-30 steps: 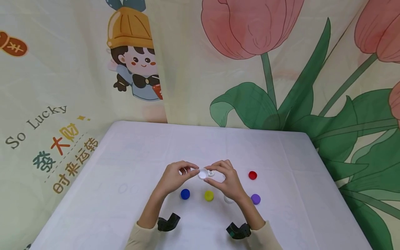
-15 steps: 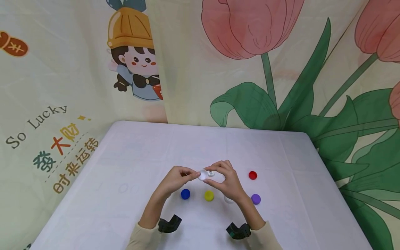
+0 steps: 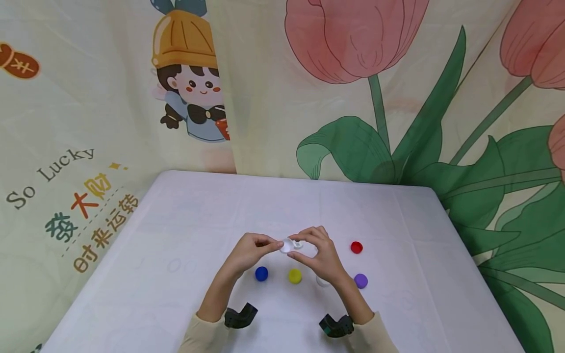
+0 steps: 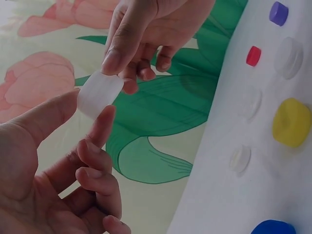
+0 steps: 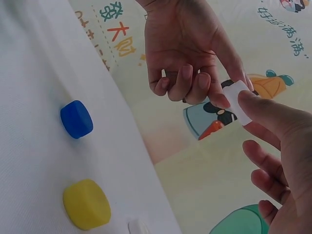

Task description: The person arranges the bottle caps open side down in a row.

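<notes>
Table point(image 3: 198, 211), both hands point(image 3: 249, 251) point(image 3: 325, 253) pinching white cap point(image 4: 101, 94) (inside unclear)

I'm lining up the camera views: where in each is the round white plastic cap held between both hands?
Head: the round white plastic cap is below centre.
Left wrist: white cap, left of centre, upper half.
Right wrist: white cap, right of centre, upper half.
Shared landmark, in all three: the round yellow plastic cap.
</notes>
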